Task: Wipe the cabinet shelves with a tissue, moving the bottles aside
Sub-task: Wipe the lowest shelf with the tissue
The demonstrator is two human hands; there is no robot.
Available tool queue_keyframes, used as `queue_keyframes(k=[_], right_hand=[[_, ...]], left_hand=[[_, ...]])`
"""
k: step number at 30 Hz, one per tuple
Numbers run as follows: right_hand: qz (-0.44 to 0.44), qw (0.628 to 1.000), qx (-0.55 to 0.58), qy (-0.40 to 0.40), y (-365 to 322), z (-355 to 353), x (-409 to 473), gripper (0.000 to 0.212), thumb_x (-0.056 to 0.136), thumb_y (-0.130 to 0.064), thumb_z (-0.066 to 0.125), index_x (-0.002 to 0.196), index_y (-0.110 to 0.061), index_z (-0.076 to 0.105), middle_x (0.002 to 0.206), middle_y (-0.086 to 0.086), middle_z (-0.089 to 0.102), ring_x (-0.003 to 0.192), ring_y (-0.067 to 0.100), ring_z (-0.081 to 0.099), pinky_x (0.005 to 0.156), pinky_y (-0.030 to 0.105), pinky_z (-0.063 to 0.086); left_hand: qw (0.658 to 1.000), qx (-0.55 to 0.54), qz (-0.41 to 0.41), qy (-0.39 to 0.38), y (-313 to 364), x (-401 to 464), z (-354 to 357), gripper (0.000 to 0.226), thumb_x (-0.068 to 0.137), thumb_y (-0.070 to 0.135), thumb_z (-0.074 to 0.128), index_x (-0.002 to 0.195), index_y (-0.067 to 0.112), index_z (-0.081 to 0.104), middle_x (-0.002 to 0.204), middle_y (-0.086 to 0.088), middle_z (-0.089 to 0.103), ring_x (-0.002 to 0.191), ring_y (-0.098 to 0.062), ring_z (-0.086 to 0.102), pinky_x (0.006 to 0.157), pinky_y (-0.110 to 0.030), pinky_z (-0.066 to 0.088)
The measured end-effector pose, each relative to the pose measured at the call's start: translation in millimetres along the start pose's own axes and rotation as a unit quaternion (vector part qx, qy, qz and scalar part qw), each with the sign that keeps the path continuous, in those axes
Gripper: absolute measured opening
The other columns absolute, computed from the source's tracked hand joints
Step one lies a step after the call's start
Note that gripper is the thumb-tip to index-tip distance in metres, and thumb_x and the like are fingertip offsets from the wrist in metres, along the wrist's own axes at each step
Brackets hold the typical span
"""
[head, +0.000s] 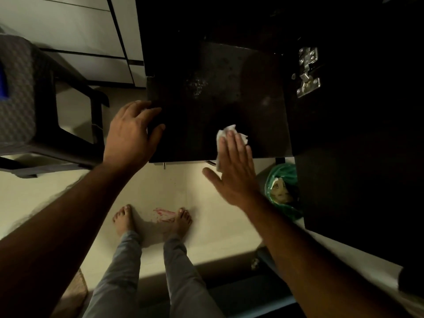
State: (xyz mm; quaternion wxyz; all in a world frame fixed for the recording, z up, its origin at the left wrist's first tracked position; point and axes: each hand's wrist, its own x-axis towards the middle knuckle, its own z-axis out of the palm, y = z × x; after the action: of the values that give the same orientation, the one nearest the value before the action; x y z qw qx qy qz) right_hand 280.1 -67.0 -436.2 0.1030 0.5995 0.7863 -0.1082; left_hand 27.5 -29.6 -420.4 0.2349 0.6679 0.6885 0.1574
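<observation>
Fingers (231,143) of the right hand (234,175) lay straight and flat at frame centre, pressing the tissue (226,131) onto the shelf (218,92) near its front edge; nothing was gripped, the flat palm evidently serving to spread pressure for wiping. The left hand (130,134), left of centre, had its fingers spread and bent over the shelf's left front corner, thumb on top, judged to be a brace. No bottles were discernible on the dark shelf. A speckled patch (196,84) remained further back, seemingly unwiped. A hinge (307,72) sat upper right, a green bag (282,191) below it.
</observation>
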Motion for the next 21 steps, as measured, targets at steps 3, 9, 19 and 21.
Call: queue_keyframes(k=[3,9,19,21], right_hand=[[0.089,0.996,0.016,0.007,18,-9,34,0.102,0.083,-0.080,-0.006,0.156,-0.009,0.004,0.164,0.013,-0.002,0.151,0.027,-0.006,0.122,0.048,0.003],[0.054,0.998,0.035,0.021,-54,-8,58,0.102,0.085,-0.077,0.010,0.155,-0.004,0.005,0.163,0.020,-0.004,0.150,0.031,-0.010,0.122,0.047,-0.003],[0.092,0.995,0.034,-0.007,-36,-9,39,0.103,0.083,-0.079,0.002,0.155,-0.005,-0.001,0.163,0.016,-0.008,0.150,0.027,-0.012,0.122,0.047,-0.001],[0.107,0.993,0.044,-0.002,-62,-11,63,0.105,0.082,-0.079,0.005,0.154,-0.002,-0.002,0.163,0.018,-0.010,0.150,0.029,-0.013,0.122,0.047,-0.003]], left_hand=[[1.000,-0.002,-0.009,0.006,-5,-2,-1,0.045,0.096,0.034,0.052,0.138,0.018,0.049,0.145,-0.010,0.045,0.138,-0.029,0.035,0.113,-0.050,0.029],[0.999,-0.013,-0.029,0.024,-16,-13,-4,0.043,0.096,0.032,0.054,0.136,0.015,0.052,0.141,-0.013,0.049,0.134,-0.030,0.040,0.110,-0.049,0.034],[0.999,-0.008,-0.044,0.017,-38,-23,-13,0.044,0.096,0.036,0.053,0.136,0.016,0.051,0.141,-0.011,0.049,0.129,-0.028,0.046,0.108,-0.050,0.037],[0.999,-0.012,-0.049,0.015,-43,-24,-13,0.044,0.097,0.035,0.053,0.136,0.016,0.051,0.141,-0.012,0.049,0.130,-0.029,0.045,0.108,-0.050,0.037]])
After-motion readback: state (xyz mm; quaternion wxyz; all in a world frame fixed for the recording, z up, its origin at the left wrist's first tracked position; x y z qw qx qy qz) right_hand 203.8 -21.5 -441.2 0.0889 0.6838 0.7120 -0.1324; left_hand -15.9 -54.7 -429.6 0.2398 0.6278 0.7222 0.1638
